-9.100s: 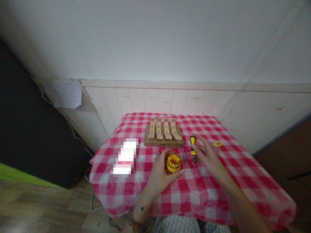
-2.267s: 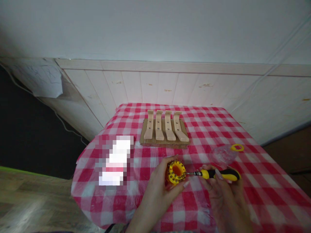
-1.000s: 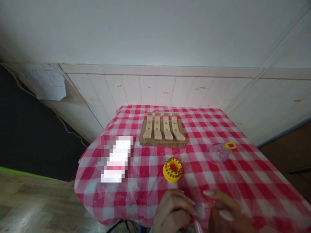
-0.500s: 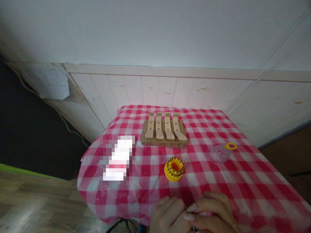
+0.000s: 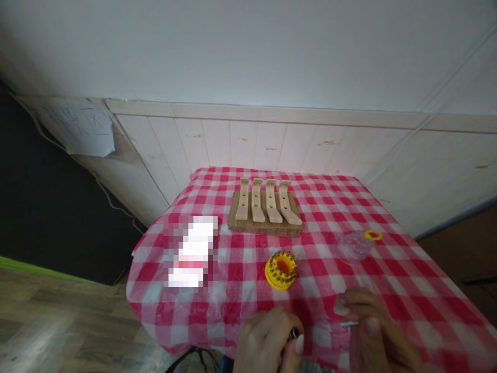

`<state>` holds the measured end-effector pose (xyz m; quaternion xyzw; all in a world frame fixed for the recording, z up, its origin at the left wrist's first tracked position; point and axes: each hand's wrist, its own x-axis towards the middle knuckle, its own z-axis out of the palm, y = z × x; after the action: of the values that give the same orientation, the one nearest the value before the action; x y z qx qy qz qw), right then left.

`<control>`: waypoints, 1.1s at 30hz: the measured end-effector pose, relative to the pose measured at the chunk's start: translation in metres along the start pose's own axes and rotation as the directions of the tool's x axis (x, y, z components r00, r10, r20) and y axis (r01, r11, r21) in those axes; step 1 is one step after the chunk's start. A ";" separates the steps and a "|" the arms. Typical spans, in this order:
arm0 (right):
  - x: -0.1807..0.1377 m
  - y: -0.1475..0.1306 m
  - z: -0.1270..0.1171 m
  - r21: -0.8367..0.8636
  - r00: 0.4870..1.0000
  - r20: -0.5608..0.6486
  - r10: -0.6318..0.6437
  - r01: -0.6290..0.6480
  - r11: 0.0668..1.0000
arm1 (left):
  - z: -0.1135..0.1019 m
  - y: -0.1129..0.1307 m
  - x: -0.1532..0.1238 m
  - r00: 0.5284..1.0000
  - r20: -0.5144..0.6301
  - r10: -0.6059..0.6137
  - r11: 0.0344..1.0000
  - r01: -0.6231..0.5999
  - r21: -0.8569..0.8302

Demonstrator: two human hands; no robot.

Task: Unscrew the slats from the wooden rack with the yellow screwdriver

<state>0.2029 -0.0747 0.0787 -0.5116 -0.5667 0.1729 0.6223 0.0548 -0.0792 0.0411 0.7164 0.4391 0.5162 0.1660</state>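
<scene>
My left hand (image 5: 267, 339) is wrapped round a dark screwdriver handle (image 5: 294, 334), of which only the round, metal-rimmed end shows beside the thumb. To its right, my right hand (image 5: 375, 326) pinches a small silvery screwdriver bit (image 5: 349, 324) between thumb and fingers, its free end pointing left. A gap separates the two hands. Just beyond them stands a round yellow bit holder (image 5: 280, 282) with several metal bits upright around its ring. Farther back lies a wooden board (image 5: 264, 228) carrying several pale wooden hooks (image 5: 257, 202) with screw holes or screws in them.
A clear plastic container (image 5: 351, 246) with a yellow ring lies at the right. On the left is a blurred-out white item (image 5: 190, 254). The red-and-white checked tablecloth (image 5: 233, 311) covers the table, which meets the panelled wall (image 5: 244, 140) at the back.
The hands were together and have come apart. My right hand has moved right, and the silvery bit now shows in its fingers. The screwdriver's end has come into view in my left hand.
</scene>
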 end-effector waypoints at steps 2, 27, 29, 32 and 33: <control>0.013 0.011 -0.004 -0.134 0.999 0.023 0.031 -0.027 0.991 | -0.005 -0.004 -0.003 0.991 0.069 -0.118 0.992 0.121 -0.040; 0.062 0.013 0.025 -0.201 0.950 0.301 -0.083 0.148 0.968 | -0.022 -0.015 -0.004 0.917 0.162 -0.364 0.906 0.389 -0.169; 0.065 0.009 0.034 -0.243 0.913 0.398 -0.090 0.200 0.949 | -0.021 -0.016 -0.003 0.917 0.164 -0.363 0.906 0.388 -0.166; 0.070 0.010 0.042 -0.276 0.848 0.524 -0.078 0.256 0.927 | -0.022 -0.017 -0.002 0.918 0.167 -0.358 0.905 0.386 -0.178; 0.072 0.010 0.043 -0.280 0.829 0.554 -0.075 0.270 0.921 | -0.022 -0.017 -0.001 0.919 0.169 -0.356 0.904 0.384 -0.185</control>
<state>0.1903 0.0058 0.1008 -0.4905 -0.7827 0.1477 0.3535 0.0269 -0.0753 0.0375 0.6299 0.4970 0.4714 0.3660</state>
